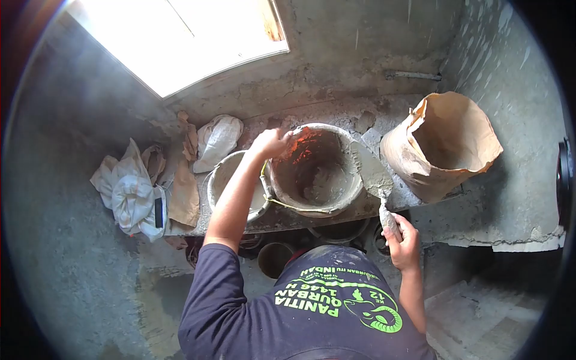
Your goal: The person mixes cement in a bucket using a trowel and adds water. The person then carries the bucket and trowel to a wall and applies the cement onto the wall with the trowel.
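Lying bunched at the left of the frame, a white sack [129, 195] sits beside torn brown paper [184, 195]. Next, left of centre, comes a smaller bucket [235, 171] on the concrete desk [390, 111]. Above it the left hand [271, 144] curls closed over the left rim of the large bucket [318, 171], which stands at the centre, its inside smeared grey and orange. Right of centre, a mortar-caked trowel [375, 174] overlaps the bucket's right rim; the right hand [405, 240], below, wraps its handle. An open paper bag [414, 162] stands at the upper right.
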### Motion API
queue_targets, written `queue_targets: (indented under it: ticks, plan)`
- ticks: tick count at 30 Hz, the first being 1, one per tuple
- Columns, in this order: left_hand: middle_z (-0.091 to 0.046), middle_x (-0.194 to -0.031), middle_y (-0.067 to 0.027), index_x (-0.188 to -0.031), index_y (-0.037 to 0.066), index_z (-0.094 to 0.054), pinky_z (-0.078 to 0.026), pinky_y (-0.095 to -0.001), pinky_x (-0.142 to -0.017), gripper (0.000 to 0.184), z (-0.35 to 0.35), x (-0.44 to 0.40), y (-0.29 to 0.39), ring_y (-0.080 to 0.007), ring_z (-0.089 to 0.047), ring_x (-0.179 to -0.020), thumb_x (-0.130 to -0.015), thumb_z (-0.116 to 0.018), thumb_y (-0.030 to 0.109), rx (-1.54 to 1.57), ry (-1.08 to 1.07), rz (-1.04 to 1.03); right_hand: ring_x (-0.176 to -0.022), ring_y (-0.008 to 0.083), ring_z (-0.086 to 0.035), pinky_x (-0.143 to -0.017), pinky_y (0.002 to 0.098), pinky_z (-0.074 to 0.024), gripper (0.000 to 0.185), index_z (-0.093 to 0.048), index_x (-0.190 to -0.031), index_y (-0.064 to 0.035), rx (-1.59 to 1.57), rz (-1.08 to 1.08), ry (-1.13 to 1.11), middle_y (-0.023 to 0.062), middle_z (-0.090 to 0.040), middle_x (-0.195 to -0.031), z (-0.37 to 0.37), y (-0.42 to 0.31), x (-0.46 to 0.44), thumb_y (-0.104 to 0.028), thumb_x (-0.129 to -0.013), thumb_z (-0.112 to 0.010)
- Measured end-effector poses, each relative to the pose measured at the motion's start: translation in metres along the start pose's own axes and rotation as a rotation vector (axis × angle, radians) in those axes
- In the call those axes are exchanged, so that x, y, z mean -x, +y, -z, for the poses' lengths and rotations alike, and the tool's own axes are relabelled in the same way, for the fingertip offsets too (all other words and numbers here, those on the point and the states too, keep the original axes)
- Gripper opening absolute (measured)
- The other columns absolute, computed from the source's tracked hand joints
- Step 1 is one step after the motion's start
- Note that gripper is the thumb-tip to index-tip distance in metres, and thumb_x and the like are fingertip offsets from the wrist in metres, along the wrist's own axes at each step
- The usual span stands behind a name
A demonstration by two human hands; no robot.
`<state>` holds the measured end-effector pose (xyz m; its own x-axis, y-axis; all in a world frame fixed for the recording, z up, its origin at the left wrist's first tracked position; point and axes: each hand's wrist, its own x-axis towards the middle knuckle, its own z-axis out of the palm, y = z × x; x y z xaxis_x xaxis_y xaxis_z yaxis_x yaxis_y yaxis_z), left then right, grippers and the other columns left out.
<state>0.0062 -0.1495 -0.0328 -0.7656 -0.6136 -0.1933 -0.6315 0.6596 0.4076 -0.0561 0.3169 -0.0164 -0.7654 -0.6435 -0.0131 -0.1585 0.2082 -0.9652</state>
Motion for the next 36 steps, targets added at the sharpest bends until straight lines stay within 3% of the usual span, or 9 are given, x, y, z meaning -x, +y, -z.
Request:
queue_targets:
  ticks: [2, 4, 7, 9, 10, 18, 23, 30, 36]
  plan:
    - [-0.073, -0.092, -0.0249, -0.098, -0.002, -0.072, -0.052, -0.0488, -0.087, 0.058, -0.009, -0.002, 0.008, -0.0396, -0.071, -0.097, -0.102, -0.051, 0.052, 0.074, -0.084, 0.033, -0.079, 0.0203, -0.068, -0.073, 0.0362, -0.0533, 0.035, -0.064, -0.120, 0.0052, 0.125, 0.038, 0.002, 0.0142, -0.070, -0.089, -0.003, -0.005, -0.004, -0.021, -0.097, -0.067]
    - [-0.071, -0.078, -0.0234, -0.082, -0.003, -0.070, -0.053, -0.0482, -0.078, 0.058, -0.029, -0.004, 0.008, -0.0416, -0.071, -0.082, -0.102, -0.053, 0.049, 0.217, 0.132, -0.124, -0.083, 0.0219, -0.069, -0.075, 0.0372, -0.0533, 0.035, -0.062, -0.120, 0.0047, 0.121, -0.044, -0.031, 0.0157, -0.071, -0.092, -0.009, -0.016, -0.006, -0.021, -0.097, -0.066]
    - [-0.069, -0.075, -0.0240, -0.084, -0.003, -0.070, -0.053, -0.0479, -0.072, 0.055, -0.035, -0.003, 0.023, -0.0420, -0.069, -0.076, -0.101, -0.055, 0.048, 0.166, 0.264, -0.251, -0.088, 0.0334, -0.072, -0.078, 0.0433, -0.0536, 0.034, -0.058, -0.122, 0.0024, 0.168, -0.096, -0.072, 0.0219, -0.072, -0.099, -0.016, -0.014, -0.010, -0.021, -0.098, -0.065]
    - [-0.067, -0.074, -0.0261, -0.082, -0.003, -0.070, -0.052, -0.0486, -0.070, 0.055, -0.033, -0.005, 0.039, -0.0431, -0.068, -0.074, -0.099, -0.058, 0.048, 0.219, 0.247, -0.286, -0.091, 0.0449, -0.069, -0.079, 0.0496, -0.0528, 0.031, -0.058, -0.121, 0.0005, 0.482, 0.186, -0.019, 0.0244, -0.071, -0.102, -0.019, -0.016, -0.013, -0.019, -0.098, -0.064]
    - [-0.066, -0.073, -0.0259, -0.080, -0.003, -0.069, -0.052, -0.0488, -0.070, 0.056, -0.028, -0.004, 0.050, -0.0433, -0.068, -0.073, -0.099, -0.058, 0.049, 0.188, 0.218, -0.301, -0.096, 0.0511, -0.065, -0.083, 0.0540, -0.0516, 0.034, -0.059, -0.121, -0.0011, 0.495, 0.117, -0.039, 0.0266, -0.070, -0.104, -0.017, -0.018, -0.016, -0.021, -0.094, -0.068]
    - [-0.067, -0.074, -0.0254, -0.079, -0.001, -0.070, -0.055, -0.0500, -0.072, 0.051, -0.027, -0.004, 0.095, -0.0447, -0.068, -0.075, -0.097, -0.061, 0.046, 0.102, 0.188, -0.491, -0.089, 0.0414, -0.072, -0.079, 0.0518, -0.0574, 0.039, -0.061, -0.122, -0.0044, 1.200, 0.044, -0.300, 0.0236, -0.073, -0.095, -0.016, -0.061, -0.081, -0.018, -0.087, -0.070]
    - [-0.068, -0.076, -0.0246, -0.080, 0.000, -0.071, -0.056, -0.0505, -0.073, 0.043, -0.029, 0.012, 0.115, -0.0438, -0.069, -0.076, -0.094, -0.063, 0.041, 0.076, 0.208, -0.556, -0.082, 0.0304, -0.075, -0.067, 0.0423, -0.0604, 0.039, -0.061, -0.123, -0.0038, 1.586, 0.231, -0.289, 0.0171, -0.073, -0.090, -0.060, -0.036, -0.105, -0.014, -0.085, -0.066]
    - [-0.070, -0.077, -0.0225, -0.081, 0.003, -0.075, -0.058, -0.0497, -0.074, 0.043, -0.032, 0.006, 0.112, -0.0416, -0.071, -0.076, -0.094, -0.063, 0.042, 0.052, 0.238, -0.505, -0.087, 0.0394, -0.074, -0.076, 0.0500, -0.0595, 0.037, -0.064, -0.120, -0.0017, 1.328, 0.060, -0.618, 0.0230, -0.073, -0.091, -0.069, -0.048, -0.085, -0.022, -0.090, -0.067]
    - [-0.070, -0.077, -0.0231, -0.082, 0.002, -0.074, -0.058, -0.0496, -0.075, 0.043, -0.033, 0.013, 0.110, -0.0418, -0.071, -0.077, -0.094, -0.063, 0.042, 0.061, 0.229, -0.519, -0.090, 0.0379, -0.074, -0.078, 0.0497, -0.0594, 0.032, -0.068, -0.113, -0.0036, 1.248, -0.010, -0.612, 0.0227, -0.073, -0.088, -0.058, -0.091, -0.070, -0.026, -0.091, -0.068]
